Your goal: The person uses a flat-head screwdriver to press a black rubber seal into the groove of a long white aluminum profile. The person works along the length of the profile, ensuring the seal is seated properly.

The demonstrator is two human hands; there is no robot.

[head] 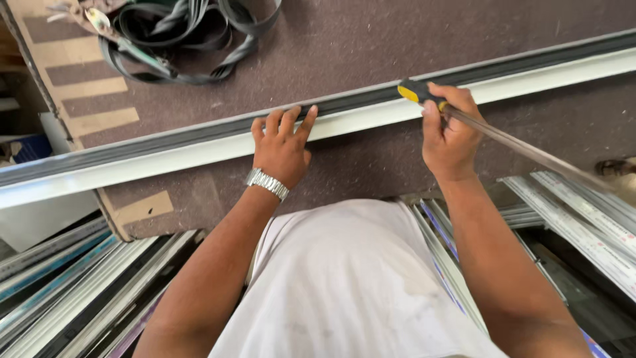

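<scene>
At the bottom centre of the frame the person's white shirt (351, 285) fills the view, with both forearms reaching up from it. Stacks of metal profiles (86, 292) lie at the lower left, and more of them (583, 225) at the right edge. Above the shirt, the left hand (281, 149), a metal watch (267, 183) on its wrist, rests on the brown table (371, 152), fingers spread a little and their tips touching the white profile (199, 149) that runs across the frame from the left edge up to the upper right. A dark gasket (165, 138) lies along the profile's far side. At centre right, the right hand (450, 129) is closed around a screwdriver (424, 95); its yellow-and-black handle end sits at the gasket, and its shaft slants down to the right. In the upper left, a coil of dark gasket strip (185, 40) lies on the table.
</scene>
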